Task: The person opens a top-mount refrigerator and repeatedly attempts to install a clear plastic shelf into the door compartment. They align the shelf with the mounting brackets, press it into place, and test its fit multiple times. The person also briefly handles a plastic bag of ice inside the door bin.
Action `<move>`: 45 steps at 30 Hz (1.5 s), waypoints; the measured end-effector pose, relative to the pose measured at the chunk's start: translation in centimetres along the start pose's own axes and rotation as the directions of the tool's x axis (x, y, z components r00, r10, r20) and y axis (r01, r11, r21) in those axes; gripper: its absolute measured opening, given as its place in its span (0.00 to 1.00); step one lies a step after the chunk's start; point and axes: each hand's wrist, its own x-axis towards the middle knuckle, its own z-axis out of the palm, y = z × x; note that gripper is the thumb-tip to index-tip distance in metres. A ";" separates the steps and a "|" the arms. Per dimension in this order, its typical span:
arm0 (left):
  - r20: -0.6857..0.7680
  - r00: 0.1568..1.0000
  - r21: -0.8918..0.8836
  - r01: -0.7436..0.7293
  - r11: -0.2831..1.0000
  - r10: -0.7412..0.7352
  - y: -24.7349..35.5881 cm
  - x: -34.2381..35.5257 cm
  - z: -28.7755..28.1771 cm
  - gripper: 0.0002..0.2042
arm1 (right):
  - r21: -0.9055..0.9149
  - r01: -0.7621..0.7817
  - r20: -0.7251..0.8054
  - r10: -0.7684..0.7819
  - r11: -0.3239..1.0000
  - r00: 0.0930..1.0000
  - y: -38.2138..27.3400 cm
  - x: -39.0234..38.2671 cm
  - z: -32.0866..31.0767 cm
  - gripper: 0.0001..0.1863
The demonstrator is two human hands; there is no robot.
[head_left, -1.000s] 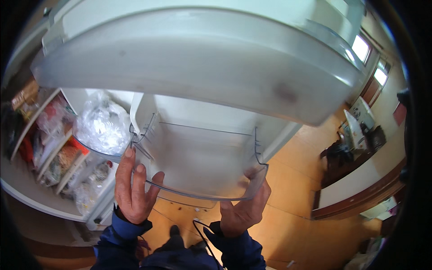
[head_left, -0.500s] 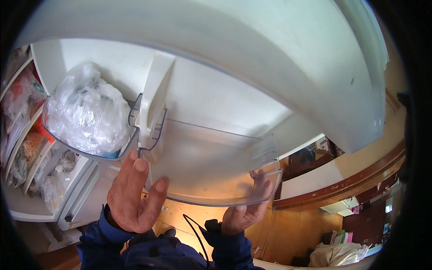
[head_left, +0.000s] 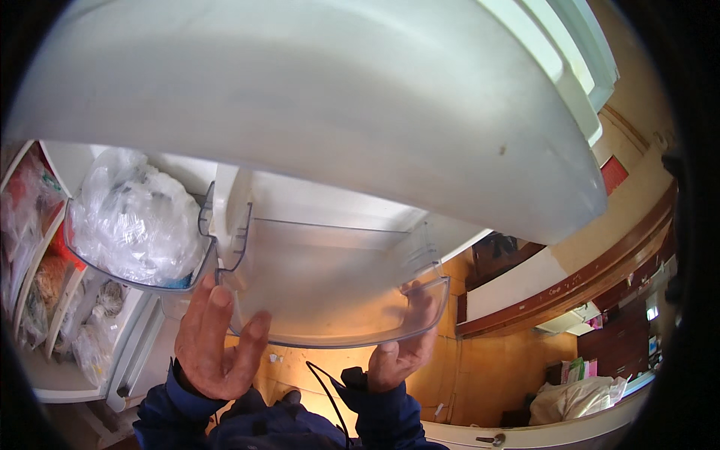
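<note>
A clear plastic refrigerator door bin [head_left: 330, 289] with nothing inside sits in front of me, below a large frosted upper door bin [head_left: 330, 97]. My right hand [head_left: 401, 356] grips its right end, the fingers showing through the clear wall and the thumb near its lower edge. At the left end, my left hand [head_left: 217, 345] has its fingertips against the side and its thumb by the front corner. Just left of it, past a white divider [head_left: 229, 195], another clear bin [head_left: 135, 279] holds a bulky bundle of transparent plastic bags [head_left: 135, 225].
Refrigerator shelves [head_left: 67, 304] at the far left hold several bagged items. Below lies an orange-brown tiled floor [head_left: 480, 375]. A door with a metal handle [head_left: 491, 439] stands at the lower right, near a pale cloth-covered pile [head_left: 574, 401].
The view has shifted, so the upper bin hangs lower in the picture and the door handle now shows. Both hands keep their places on the clear bin.
</note>
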 end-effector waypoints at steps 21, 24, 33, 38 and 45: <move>0.002 1.000 -0.052 0.012 0.999 -0.012 0.1 3.5 -1.4 0.17 | -0.093 -0.037 0.057 0.043 0.995 0.997 -1.6 1.5 -0.8 0.43; 0.006 1.000 -0.086 0.022 0.996 -0.022 0.2 3.3 -1.5 0.17 | -0.083 -0.043 0.063 0.048 0.996 0.997 -1.6 1.3 -1.1 0.43; 0.023 0.999 -0.111 0.027 0.993 -0.025 0.0 2.6 -1.4 0.18 | -0.071 -0.058 0.083 0.064 0.996 0.995 -1.6 0.8 -1.5 0.43; -0.015 0.999 -0.109 0.030 0.994 -0.032 0.1 2.6 -1.0 0.19 | -0.059 -0.053 0.074 0.058 0.997 0.996 -1.4 0.7 -1.4 0.43; 0.027 0.992 -0.198 0.129 0.972 -0.126 0.4 3.0 -1.4 0.15 | -0.071 -0.124 -0.017 0.123 0.990 0.992 -1.2 0.6 -1.5 0.42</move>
